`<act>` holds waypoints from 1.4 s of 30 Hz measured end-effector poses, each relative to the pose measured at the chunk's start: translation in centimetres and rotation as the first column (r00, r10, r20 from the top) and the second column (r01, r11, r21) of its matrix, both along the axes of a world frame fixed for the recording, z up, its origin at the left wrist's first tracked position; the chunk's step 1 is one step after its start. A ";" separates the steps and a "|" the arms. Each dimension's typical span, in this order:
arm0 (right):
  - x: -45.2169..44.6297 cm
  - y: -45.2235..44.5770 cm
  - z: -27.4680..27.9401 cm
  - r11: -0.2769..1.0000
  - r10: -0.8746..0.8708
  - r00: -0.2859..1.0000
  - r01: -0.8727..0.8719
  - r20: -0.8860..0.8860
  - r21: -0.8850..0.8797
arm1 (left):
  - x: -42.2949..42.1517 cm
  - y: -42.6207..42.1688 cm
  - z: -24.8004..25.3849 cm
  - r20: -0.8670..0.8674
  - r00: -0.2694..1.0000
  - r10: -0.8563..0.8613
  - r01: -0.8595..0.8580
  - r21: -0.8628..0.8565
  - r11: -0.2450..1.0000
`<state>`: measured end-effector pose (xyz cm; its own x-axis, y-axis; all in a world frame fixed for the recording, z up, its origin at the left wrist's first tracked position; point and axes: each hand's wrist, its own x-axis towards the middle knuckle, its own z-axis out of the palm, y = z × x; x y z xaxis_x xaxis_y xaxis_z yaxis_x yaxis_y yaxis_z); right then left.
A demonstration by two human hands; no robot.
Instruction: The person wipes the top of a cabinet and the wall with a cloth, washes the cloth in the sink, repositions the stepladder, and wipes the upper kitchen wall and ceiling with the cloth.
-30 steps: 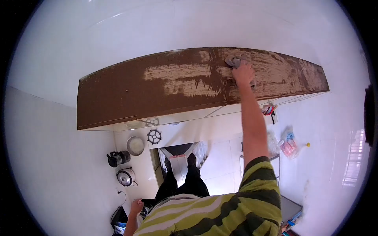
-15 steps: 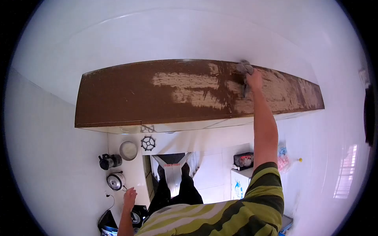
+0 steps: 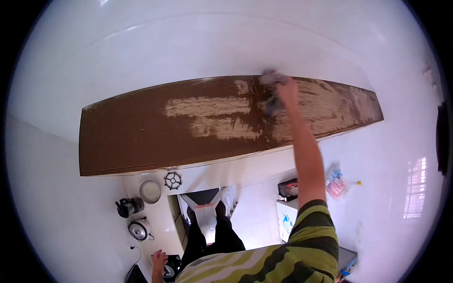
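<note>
My right hand [image 3: 289, 92] is closed on a grey cloth [image 3: 272, 78], which is blurred and lies against the far edge of the brown cabinet top [image 3: 127, 127]. Pale streaked patches show on that top, left of the cloth and to its right. Down at the lower left, my left hand [image 3: 159, 258] hangs beside a black appliance [image 3: 171, 268], holding nothing, its fingers loosely spread.
My feet are on a metal ladder [image 3: 205, 221]. A pot [image 3: 150, 192], a black jug [image 3: 128, 207], a rice cooker [image 3: 139, 229] and a black wheel-shaped rack [image 3: 172, 180] stand at lower left. A plastic bag [image 3: 336, 184] hangs on the right wall.
My right hand has swept the cloth right, then back left along the far edge. My left hand rose and then dropped lower. The view has shifted.
</note>
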<state>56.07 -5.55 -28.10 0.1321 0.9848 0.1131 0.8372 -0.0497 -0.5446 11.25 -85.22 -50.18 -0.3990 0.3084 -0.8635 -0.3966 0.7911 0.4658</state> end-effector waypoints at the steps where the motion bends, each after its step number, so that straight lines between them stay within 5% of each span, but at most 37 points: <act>1: 3.8 3.4 -1.0 0.985 -0.111 0.993 0.105 -0.039 -0.135 | 0.6 1.1 1.3 -0.005 0.998 0.060 -0.060 -0.029 0.998; 4: 1.4 2.2 -1.1 0.972 -0.237 0.947 0.233 0.219 0.042 | 2.5 0.7 2.8 0.055 0.996 0.072 -0.073 0.015 0.997; 6: -2.1 2.0 -1.7 0.994 -0.079 0.951 0.096 0.298 -0.043 | 2.6 -1.2 1.7 -0.010 0.999 0.036 -0.036 0.071 0.997; 8: -5.9 -0.5 -0.9 0.999 -0.001 0.951 0.011 0.308 -0.031 | 2.6 -3.2 -1.2 -0.011 0.971 -0.239 0.238 -0.025 0.971; 10: -10.3 -2.8 -0.3 0.979 0.200 0.919 -0.199 0.339 -0.039 | 3.0 -2.8 -1.5 -0.013 0.978 -0.209 0.209 0.003 0.978; 12: -11.8 -2.6 -1.0 0.945 0.326 0.934 -0.321 0.147 -0.060 | 2.5 -0.9 -0.7 0.054 0.915 -0.399 0.402 -0.184 0.897; 13: -11.4 -2.5 -0.9 0.945 0.326 0.934 -0.319 0.145 -0.067 | 1.2 -0.5 -1.6 0.219 0.953 -0.208 0.226 -0.063 0.972; 15: -9.9 -2.2 -0.7 0.882 0.466 0.884 -0.462 -0.031 0.099 | 1.4 0.7 -1.5 -0.037 0.964 -0.262 0.263 0.003 0.965; 17: -3.8 -4.0 4.0 0.917 0.363 0.901 -0.390 -0.237 -0.080 | 2.2 5.4 1.4 -0.156 0.955 -0.252 0.264 0.062 0.962; 19: -1.1 -4.8 2.3 0.969 0.179 0.964 -0.207 0.194 0.135 | 2.2 8.2 2.1 -0.153 0.961 -0.231 0.247 0.096 0.964; 24: 0.0 -11.1 -3.1 0.995 0.017 0.928 -0.053 0.371 0.088 | 3.1 7.7 1.1 -0.113 0.959 -0.260 0.275 0.152 0.949; 29: -13.3 -16.1 -3.6 0.984 0.139 0.990 -0.137 -0.013 0.114 | 2.5 9.2 0.1 -0.229 0.773 -0.592 0.610 0.013 0.792; 33: -13.6 -14.4 -4.0 0.955 0.149 0.979 -0.107 -0.138 0.276 | 1.2 10.5 -0.9 -0.304 0.744 -0.595 0.647 0.107 0.755; 35: -9.5 -14.7 1.0 0.998 -0.002 0.831 -0.031 -0.556 -0.049 | 0.4 11.5 -0.4 -0.294 0.786 -0.544 0.601 0.161 0.783; 37: -5.7 -15.8 4.8 0.996 -0.067 0.935 0.083 -0.347 0.030 | -0.2 11.7 -0.2 -0.252 0.852 -0.459 0.504 0.161 0.849; 39: 1.1 -12.1 -1.5 0.990 0.007 1.000 -0.006 -0.013 0.138 | -0.2 11.2 0.1 -0.236 0.890 -0.390 0.433 0.172 0.885; 40: 0.3 -12.2 -2.5 0.990 0.019 1.000 -0.017 -0.012 0.137 | -0.3 10.8 0.1 -0.223 0.916 -0.333 0.374 0.181 0.910; 42: -1.4 -13.0 -3.9 0.988 -0.045 0.939 -0.008 0.342 0.153 | -0.5 10.1 -0.4 -0.211 0.914 -0.347 0.380 0.142 0.914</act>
